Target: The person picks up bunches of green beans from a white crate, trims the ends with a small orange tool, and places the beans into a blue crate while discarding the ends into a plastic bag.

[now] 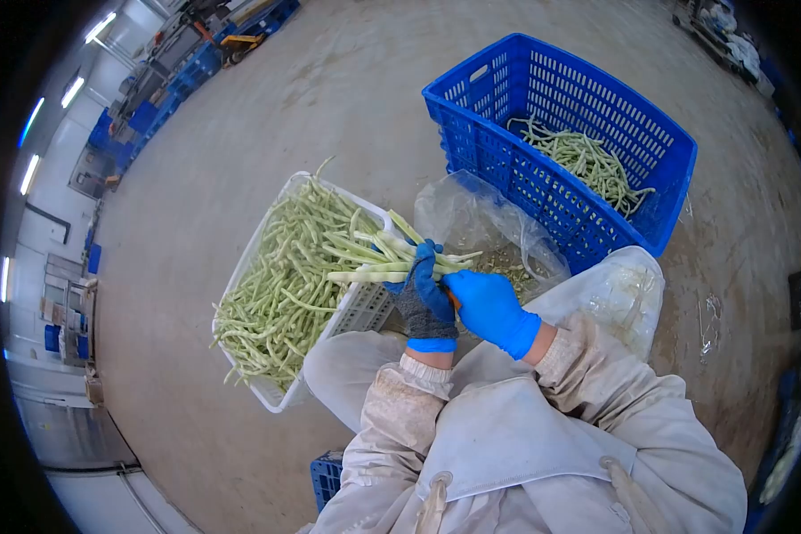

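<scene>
My left hand (424,298), in a grey and blue glove, is closed around a bunch of long green beans (383,267). My right hand (492,310), in a blue glove, is closed on a small tool with an orange handle (454,300) beside the bunch's right end; its blade is hidden. Left of my hands, a white crate (365,307) is heaped with green beans (285,285). Beyond my right hand, a clear plastic bag (472,214) holds small green scraps (505,267).
A large blue crate (543,165) with some green beans (587,165) stands at the upper right. A small blue crate (327,479) is by my left side. My legs are bent below my hands. Racks and blue containers line the far left wall.
</scene>
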The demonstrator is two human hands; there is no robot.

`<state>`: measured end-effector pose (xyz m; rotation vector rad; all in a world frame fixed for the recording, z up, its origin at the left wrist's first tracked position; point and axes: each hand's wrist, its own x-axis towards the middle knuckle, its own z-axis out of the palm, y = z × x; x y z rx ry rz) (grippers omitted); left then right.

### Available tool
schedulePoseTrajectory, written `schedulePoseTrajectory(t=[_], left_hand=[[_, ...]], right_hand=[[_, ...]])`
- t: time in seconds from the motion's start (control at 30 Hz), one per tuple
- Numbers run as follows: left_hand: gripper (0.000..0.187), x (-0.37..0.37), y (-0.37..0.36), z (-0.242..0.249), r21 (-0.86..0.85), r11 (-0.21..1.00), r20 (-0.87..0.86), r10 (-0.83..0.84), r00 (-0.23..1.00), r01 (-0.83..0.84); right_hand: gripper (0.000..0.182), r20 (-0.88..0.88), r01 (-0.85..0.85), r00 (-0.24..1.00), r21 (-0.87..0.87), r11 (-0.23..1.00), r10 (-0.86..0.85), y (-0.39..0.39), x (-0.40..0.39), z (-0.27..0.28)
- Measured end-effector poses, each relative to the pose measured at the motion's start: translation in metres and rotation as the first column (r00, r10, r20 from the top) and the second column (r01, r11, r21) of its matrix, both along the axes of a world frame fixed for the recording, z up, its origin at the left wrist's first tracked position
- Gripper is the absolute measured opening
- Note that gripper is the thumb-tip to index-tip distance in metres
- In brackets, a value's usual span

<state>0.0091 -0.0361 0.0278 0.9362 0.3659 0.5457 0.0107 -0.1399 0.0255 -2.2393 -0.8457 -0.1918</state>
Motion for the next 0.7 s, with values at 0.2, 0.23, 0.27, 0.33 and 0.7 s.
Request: schedulePoseTrajectory(t=[0.2,0.23,0.27,0.33,0.7], left_hand=[[0.031,0.007,0.023,-0.013,-0.175,0.982,-0.011,-0.079,0.997,0.076],[0.031,0.006,0.022,-0.016,-0.175,0.982,-0.011,-0.077,0.997,0.074],[0.025,0.006,0.015,-0.011,-0.157,0.987,-0.027,-0.044,0.999,0.039],[0.022,0.007,0.01,-0.007,-0.139,0.99,-0.039,-0.015,0.999,0.009],[0.023,0.002,0.003,-0.018,-0.017,1.0,-0.048,-0.015,0.999,0.014]], right_hand=[[0.015,-0.197,-0.114,0.975,-0.028,0.993,0.106,-0.023,0.01,0.018],[0.015,-0.197,-0.116,0.974,-0.029,0.993,0.108,-0.022,0.01,0.016],[0.016,-0.231,-0.102,0.968,-0.006,0.995,0.097,-0.02,0.008,0.013],[0.016,-0.26,-0.083,0.962,0.015,0.996,0.084,-0.02,0.005,0.009],[0.016,-0.855,0.419,0.38,0.498,0.759,0.352,-0.015,-0.004,-0.006]])
